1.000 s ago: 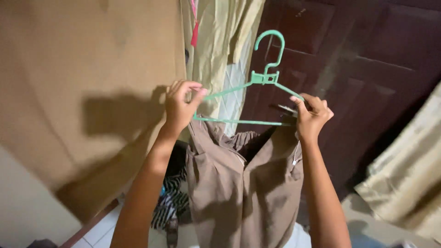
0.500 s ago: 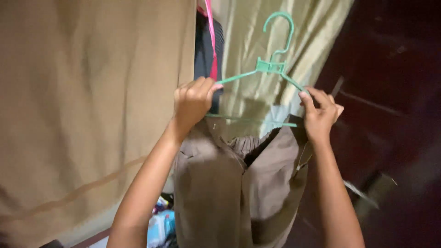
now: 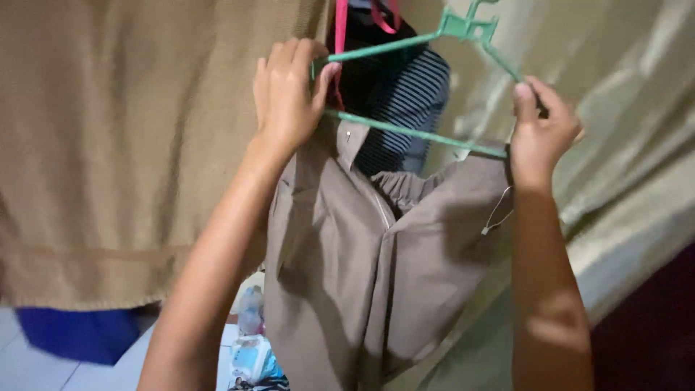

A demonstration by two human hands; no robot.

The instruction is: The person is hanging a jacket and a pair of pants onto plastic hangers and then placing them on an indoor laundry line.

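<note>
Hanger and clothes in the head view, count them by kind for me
Green hanger: 1
Brown garment on it, held by left hand and right hand: 1
Dark striped garment behind: 1
Tan cloth: 1
Total: 4

Green plastic hanger carrying a brown garment, held aloft at both ends.

The green hanger (image 3: 416,134) is a thin triangular frame, tilted with its left end higher; its hook runs out of view past the top edge. The left hand (image 3: 286,98) closes its fingers around the left corner, and the right hand (image 3: 539,134) pinches the right corner. The brown garment (image 3: 376,268) hangs straight down from the lower bar, its gathered waistband and front zip opening facing the camera, between the two forearms.
</note>
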